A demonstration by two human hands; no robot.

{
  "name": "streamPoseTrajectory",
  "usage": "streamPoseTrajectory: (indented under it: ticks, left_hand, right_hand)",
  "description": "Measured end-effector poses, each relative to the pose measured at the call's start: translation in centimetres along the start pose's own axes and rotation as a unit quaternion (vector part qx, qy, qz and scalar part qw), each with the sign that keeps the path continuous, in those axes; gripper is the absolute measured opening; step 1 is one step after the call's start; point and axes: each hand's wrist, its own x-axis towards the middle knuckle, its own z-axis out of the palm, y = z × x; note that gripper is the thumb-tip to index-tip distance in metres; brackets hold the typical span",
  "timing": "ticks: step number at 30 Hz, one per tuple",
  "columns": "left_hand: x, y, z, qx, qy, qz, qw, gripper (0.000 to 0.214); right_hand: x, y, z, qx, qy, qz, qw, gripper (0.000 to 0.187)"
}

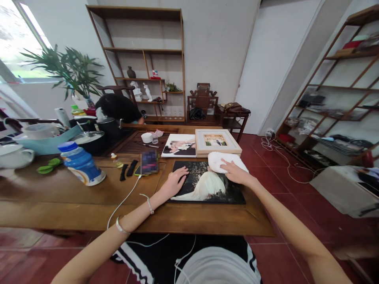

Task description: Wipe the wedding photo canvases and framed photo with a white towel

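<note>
A dark photo panel (pixel 204 185) with a large pale dress printed on it lies flat near the table's right end. Resting on its left part is my left hand (pixel 176 182), fingers stretched out and holding nothing. My right hand (pixel 236 172) grips a fluffy white cloth (pixel 226 159) from above, over the panel's upper right corner. The cloth covers that corner and touches the framed picture (pixel 233 148) behind it. Beside that frame lies a white-edged photo panel (pixel 177 152). The palm side of my right hand is hidden.
On the wooden table (pixel 133 213) stand a blue-capped bottle (pixel 83 163), a charging phone (pixel 149 162), two black strips (pixel 128 170), a small white cup (pixel 146 137) and a lidded pan (pixel 89 138). A white cable (pixel 122 199) runs over the front edge. Across the table, a person's head (pixel 121 106) is bowed.
</note>
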Motion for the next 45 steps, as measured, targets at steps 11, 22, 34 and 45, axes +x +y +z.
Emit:
streamPoseTrajectory:
  ticks: [11,22,34,45]
  left_hand:
    - [0.0,-0.5,0.4,-0.016,0.016,0.0,1.0,0.025]
    - [0.1,-0.3,0.3,-0.001,0.023,0.017,1.0,0.025]
    - [0.1,-0.3,0.4,-0.004,0.02,0.015,1.0,0.026]
    - [0.1,-0.5,0.4,0.002,0.026,0.029,0.999,0.025]
  right_hand:
    - [-7.2,-6.4,1.1,0.019,-0.008,-0.033,0.999,0.047]
    - [-7.1,-5.0,1.0,0.046,-0.001,-0.059,0.997,0.046]
    - [-1.6,-4.3,1.3,-0.056,0.036,-0.003,0.998,0.053]
    - [-8.8,-9.7,1.2,0.008,-0.043,-0.094,0.995,0.054]
